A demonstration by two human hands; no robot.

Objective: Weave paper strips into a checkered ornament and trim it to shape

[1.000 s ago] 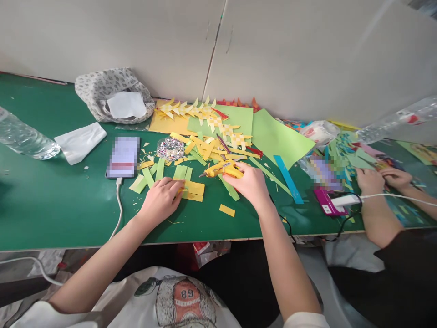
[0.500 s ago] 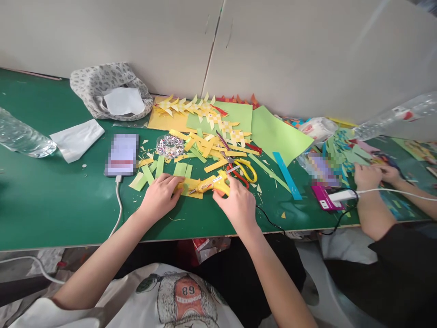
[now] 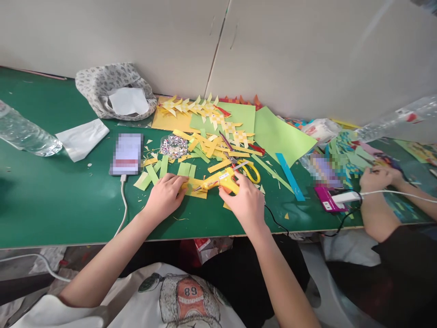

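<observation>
From the head camera, we see the yellow glue gun (image 3: 212, 181) in the right hand (image 3: 246, 198). A second ago it was over the heap of paper bits (image 3: 211, 145), farther from us. Now it is down over the yellow paper strip (image 3: 202, 194), close to the left hand (image 3: 166, 196). We think this means the glue gun is in place to work on that strip, but we see no glue, and we can't tell if its tip touches the paper.

The scissors (image 3: 253, 173) lie plain to see behind the glue gun; a second ago it hid most of them. The left hand stays at the left end of the strip.

The glue gun's nose points left and a little toward us, at the left hand's fingers. Its long way runs from the back right to the front left, nearly flat across the green table (image 3: 85, 209). The strip's long way runs left to right, below the green strips (image 3: 186, 170).

The right hand's fingers curl around the handle and grip it. The left hand's fingers sit close together on the strip. We can't tell if they pinch it or just press it down.
</observation>
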